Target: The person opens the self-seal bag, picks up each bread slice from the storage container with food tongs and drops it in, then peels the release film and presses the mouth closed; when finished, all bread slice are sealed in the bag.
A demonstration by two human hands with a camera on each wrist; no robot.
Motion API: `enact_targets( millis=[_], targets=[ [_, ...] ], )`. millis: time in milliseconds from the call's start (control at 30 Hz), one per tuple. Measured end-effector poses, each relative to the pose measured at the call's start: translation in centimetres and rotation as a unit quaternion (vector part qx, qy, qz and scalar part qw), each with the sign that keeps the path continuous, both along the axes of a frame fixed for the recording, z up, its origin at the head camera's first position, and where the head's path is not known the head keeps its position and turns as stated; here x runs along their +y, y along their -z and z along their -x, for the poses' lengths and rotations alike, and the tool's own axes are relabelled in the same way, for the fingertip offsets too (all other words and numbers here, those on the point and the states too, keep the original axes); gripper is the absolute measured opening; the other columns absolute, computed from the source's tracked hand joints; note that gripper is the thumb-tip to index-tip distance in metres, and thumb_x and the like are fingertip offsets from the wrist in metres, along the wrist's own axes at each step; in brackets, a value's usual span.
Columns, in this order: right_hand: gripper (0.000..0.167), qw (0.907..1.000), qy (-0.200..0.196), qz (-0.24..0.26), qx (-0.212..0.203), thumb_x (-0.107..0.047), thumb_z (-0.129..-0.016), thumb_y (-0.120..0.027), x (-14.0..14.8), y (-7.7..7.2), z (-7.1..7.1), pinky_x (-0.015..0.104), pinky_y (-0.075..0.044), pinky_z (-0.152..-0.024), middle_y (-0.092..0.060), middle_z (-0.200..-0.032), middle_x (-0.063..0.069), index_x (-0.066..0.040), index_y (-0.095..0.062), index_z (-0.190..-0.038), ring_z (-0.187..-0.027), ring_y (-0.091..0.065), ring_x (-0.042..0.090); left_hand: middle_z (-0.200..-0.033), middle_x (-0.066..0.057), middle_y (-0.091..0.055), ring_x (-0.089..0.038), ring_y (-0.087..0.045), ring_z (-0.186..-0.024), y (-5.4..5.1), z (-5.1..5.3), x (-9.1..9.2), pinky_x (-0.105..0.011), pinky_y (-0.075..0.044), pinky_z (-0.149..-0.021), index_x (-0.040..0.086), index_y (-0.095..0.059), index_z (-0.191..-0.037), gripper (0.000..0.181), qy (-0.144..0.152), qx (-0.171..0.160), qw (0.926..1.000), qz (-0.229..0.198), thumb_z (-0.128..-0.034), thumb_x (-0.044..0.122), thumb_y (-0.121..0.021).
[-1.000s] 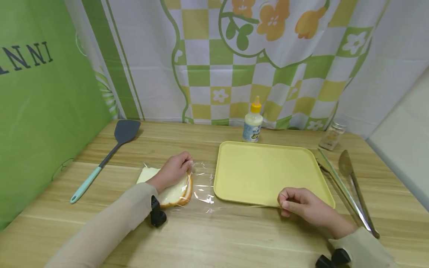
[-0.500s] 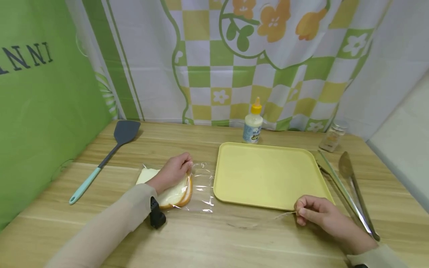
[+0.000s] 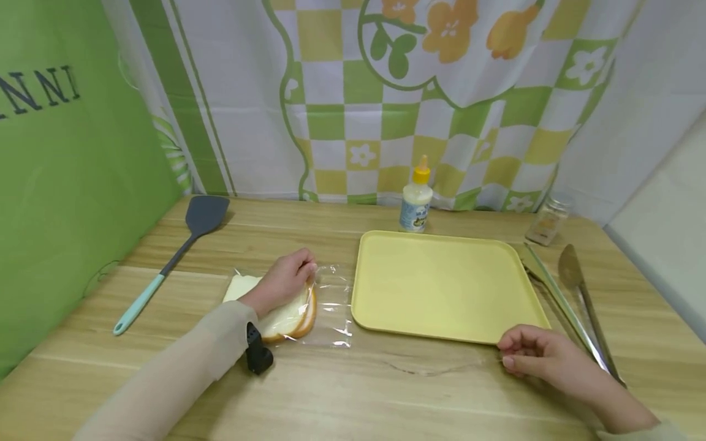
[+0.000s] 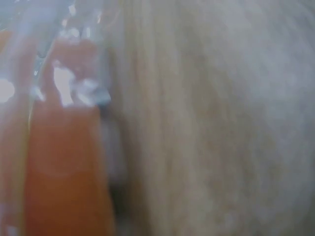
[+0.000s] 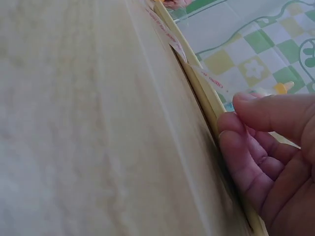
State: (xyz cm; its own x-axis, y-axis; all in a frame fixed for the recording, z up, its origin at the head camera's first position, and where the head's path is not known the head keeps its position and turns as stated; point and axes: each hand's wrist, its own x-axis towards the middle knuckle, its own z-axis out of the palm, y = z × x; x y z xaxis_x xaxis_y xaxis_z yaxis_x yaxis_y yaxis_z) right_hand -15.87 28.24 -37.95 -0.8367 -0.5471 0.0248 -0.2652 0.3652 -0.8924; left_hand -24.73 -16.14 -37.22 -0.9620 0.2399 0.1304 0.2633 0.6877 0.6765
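Sliced bread (image 3: 298,321) lies flat in a clear plastic bag (image 3: 333,306), left of the tray. My left hand (image 3: 284,278) lies over it with curled fingers gripping the bag near its upper edge. In the left wrist view the bread's orange crust (image 4: 64,162) shows blurred under shiny film; the left fingers are out of that view. At the tray's near right corner is my right hand (image 3: 540,355). Its thumb and forefinger pinch the end of a thin clear strip with red print (image 5: 211,81). That strip trails leftward over the table in the head view.
A yellow tray (image 3: 441,288) occupies the centre right. Behind it stands a squeeze bottle (image 3: 416,205) with a yellow cap. A glass shaker jar (image 3: 548,220) and long metal utensils (image 3: 581,300) are to the right. The spatula (image 3: 176,254) lies at the left.
My right hand has moved right and toward me, drawing the strip away from the bag; the strip now hangs apart from it. My left hand has stayed on the bag.
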Motion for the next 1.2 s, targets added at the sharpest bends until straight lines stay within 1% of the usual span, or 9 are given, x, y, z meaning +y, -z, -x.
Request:
enact_targets(
  millis=[200, 333, 467, 600, 767, 867, 967, 1067, 1200],
  targets=[
    [0.018, 0.9993, -0.017, 0.032, 0.001, 0.004, -0.094, -0.046, 1.0, -0.3, 0.3, 0.025, -0.053, -0.06, -0.067, -0.088, -0.005, 0.011, -0.06, -0.102, -0.073, -0.061, 0.006, -0.07, -0.001, -0.054, -0.014, -0.048, -0.066, -0.1, 0.1, -0.2, -0.029, -0.04, -0.063, 0.009, -0.051, -0.08, 0.015, 0.001, 0.03, 0.9995, 0.012, -0.0944, 0.014, -0.052],
    [0.022, 0.9992, 0.032, -0.008, 0.021, 0.001, -0.095, -0.044, 1.7, -0.6, 0.0, 0.025, -0.053, -0.062, -0.068, -0.089, -0.007, 0.005, -0.063, -0.105, -0.075, -0.062, 0.006, -0.07, 0.0, -0.054, -0.014, -0.048, -0.066, -0.2, 0.2, -0.1, -0.029, -0.04, -0.063, 0.01, -0.051, -0.08, 0.015, 0.005, 0.039, 0.9991, 0.016, -0.0943, 0.014, -0.053],
    [0.022, 0.9945, 0.086, -0.028, 0.053, 0.002, -0.093, -0.049, 2.4, -0.9, -0.6, 0.025, -0.053, -0.06, -0.067, -0.09, -0.011, -0.004, -0.066, -0.106, -0.074, -0.063, 0.007, -0.07, 0.0, -0.055, -0.014, -0.049, -0.067, -0.4, 0.1, 0.1, -0.029, -0.041, -0.064, 0.01, -0.052, -0.081, 0.015, 0.002, 0.036, 0.9992, 0.015, -0.0947, 0.014, -0.052],
    [0.022, 0.9876, 0.133, -0.033, 0.077, 0.003, -0.092, -0.049, 2.9, -1.2, -0.8, 0.023, -0.052, -0.061, -0.067, -0.094, -0.015, -0.005, -0.067, -0.102, -0.075, -0.063, 0.006, -0.071, -0.001, -0.056, -0.014, -0.049, -0.067, -0.6, -0.1, 0.0, -0.028, -0.041, -0.064, 0.01, -0.052, -0.082, 0.014, 0.001, 0.031, 0.9995, 0.008, -0.0952, 0.014, -0.051],
    [0.021, 0.9787, 0.183, -0.055, 0.076, -0.006, -0.095, -0.049, 2.6, -2.0, -0.5, 0.02, -0.051, -0.063, -0.067, -0.089, -0.013, -0.01, -0.066, -0.106, -0.074, -0.063, 0.006, -0.075, -0.004, -0.056, -0.017, -0.05, -0.071, -0.8, -0.4, -0.4, -0.03, -0.042, -0.065, 0.008, -0.053, -0.085, 0.012, -0.035, 0.026, 0.9991, -0.001, -0.0955, 0.013, -0.05],
    [0.023, 0.9794, 0.173, -0.034, 0.098, -0.003, -0.095, -0.049, 2.0, -2.4, -0.3, 0.02, -0.051, -0.064, -0.067, -0.089, -0.01, -0.01, -0.064, -0.11, -0.075, -0.063, 0.007, -0.077, -0.006, -0.055, -0.019, -0.05, -0.071, -1.1, -0.6, -0.6, -0.03, -0.043, -0.064, 0.007, -0.053, -0.087, 0.011, -0.058, 0.036, 0.9977, -0.007, -0.0956, 0.013, -0.05],
    [0.027, 0.9815, 0.144, 0.003, 0.126, 0.004, -0.093, -0.047, 1.1, -2.6, -0.1, 0.021, -0.051, -0.064, -0.067, -0.091, -0.005, -0.007, -0.062, -0.113, -0.073, -0.063, 0.009, -0.075, -0.006, -0.054, -0.018, -0.049, -0.068, -1.6, -0.7, -0.7, -0.03, -0.042, -0.061, 0.006, -0.053, -0.087, 0.012, -0.064, 0.053, 0.9964, -0.013, -0.0956, 0.013, -0.049],
    [0.033, 0.9837, 0.119, 0.035, 0.13, 0.007, -0.092, -0.046, 0.1, -2.8, 0.3, 0.022, -0.05, -0.063, -0.066, -0.092, -0.003, -0.012, -0.062, -0.115, -0.073, -0.061, 0.01, -0.073, -0.006, -0.053, -0.017, -0.047, -0.065, -2.4, -0.9, -0.7, -0.029, -0.041, -0.058, 0.006, -0.052, -0.085, 0.011, -0.071, 0.082, 0.994, -0.018, -0.095, 0.011, -0.049],
    [0.039, 0.9846, 0.078, 0.098, 0.122, 0.012, -0.091, -0.044, -1.0, -3.0, 0.9, 0.022, -0.051, -0.063, -0.065, -0.094, -0.003, -0.014, -0.061, -0.116, -0.075, -0.061, 0.009, -0.072, -0.007, -0.052, -0.017, -0.046, -0.062, -3.9, -1.2, -0.6, -0.028, -0.039, -0.056, 0.004, -0.052, -0.087, 0.009, -0.083, 0.125, 0.9883, -0.026, -0.0943, 0.009, -0.049]
  ],
)
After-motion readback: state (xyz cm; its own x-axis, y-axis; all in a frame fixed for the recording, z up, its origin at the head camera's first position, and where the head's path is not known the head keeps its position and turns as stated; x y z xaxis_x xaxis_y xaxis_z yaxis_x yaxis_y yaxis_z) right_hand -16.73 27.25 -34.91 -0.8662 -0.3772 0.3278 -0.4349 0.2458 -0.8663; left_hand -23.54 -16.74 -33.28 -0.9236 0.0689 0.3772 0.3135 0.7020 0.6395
